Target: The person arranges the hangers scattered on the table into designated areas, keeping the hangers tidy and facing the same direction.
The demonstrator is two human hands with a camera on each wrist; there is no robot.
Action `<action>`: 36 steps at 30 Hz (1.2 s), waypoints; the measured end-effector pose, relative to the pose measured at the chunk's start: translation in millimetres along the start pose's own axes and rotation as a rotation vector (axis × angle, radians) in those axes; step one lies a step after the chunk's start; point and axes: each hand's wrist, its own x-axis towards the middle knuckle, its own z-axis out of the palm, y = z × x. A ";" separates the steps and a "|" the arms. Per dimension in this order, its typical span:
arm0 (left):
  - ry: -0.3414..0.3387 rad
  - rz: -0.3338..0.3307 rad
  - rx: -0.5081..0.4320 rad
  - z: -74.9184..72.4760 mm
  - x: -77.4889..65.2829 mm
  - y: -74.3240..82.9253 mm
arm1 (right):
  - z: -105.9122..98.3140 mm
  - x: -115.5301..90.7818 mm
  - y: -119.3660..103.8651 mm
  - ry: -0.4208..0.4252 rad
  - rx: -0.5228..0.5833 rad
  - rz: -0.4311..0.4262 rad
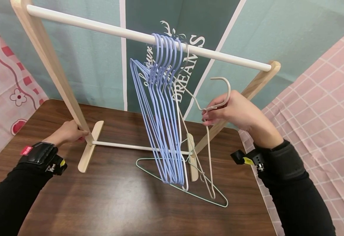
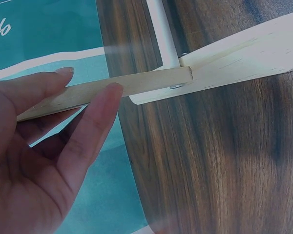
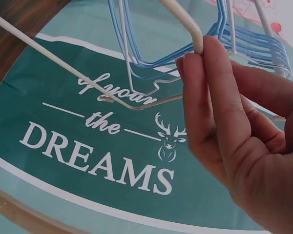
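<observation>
My right hand [image 1: 233, 109] pinches a beige hanger [image 1: 209, 154] at its neck, just below the hook, which curves up free of the rack. In the right wrist view, fingertips [image 3: 198, 63] close on the beige wire. Low on the rack's left wooden post [image 1: 53, 68], my left hand [image 1: 68, 131] grips with thumb and fingers on either side, as the left wrist view confirms. Several blue hangers [image 1: 160, 111] hang bunched on the white rod [image 1: 95, 26]. Beside them on the right hangs a white hanger [image 1: 176, 101].
A pale green hanger [image 1: 199, 196] lies on the brown wooden table [image 1: 107, 203], partly behind the hanging ones. The rack stands on wooden feet [image 1: 84, 160] joined by a thin white lower bar [image 1: 124, 146]. A green curtain [image 1: 86, 59] with lettering hangs behind; pink cloths flank both sides.
</observation>
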 end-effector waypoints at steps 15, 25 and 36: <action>-0.002 0.002 -0.006 0.7 0.3 -1.4 | -3.7 -3.2 -18.4 0.057 0.007 0.026; 0.006 0.013 0.009 -0.2 -0.5 -0.5 | -9.5 -1.6 -37.1 0.088 0.022 0.011; 0.021 0.030 -0.005 2.1 -0.1 -0.4 | -4.3 11.1 -54.9 0.102 -0.003 -0.036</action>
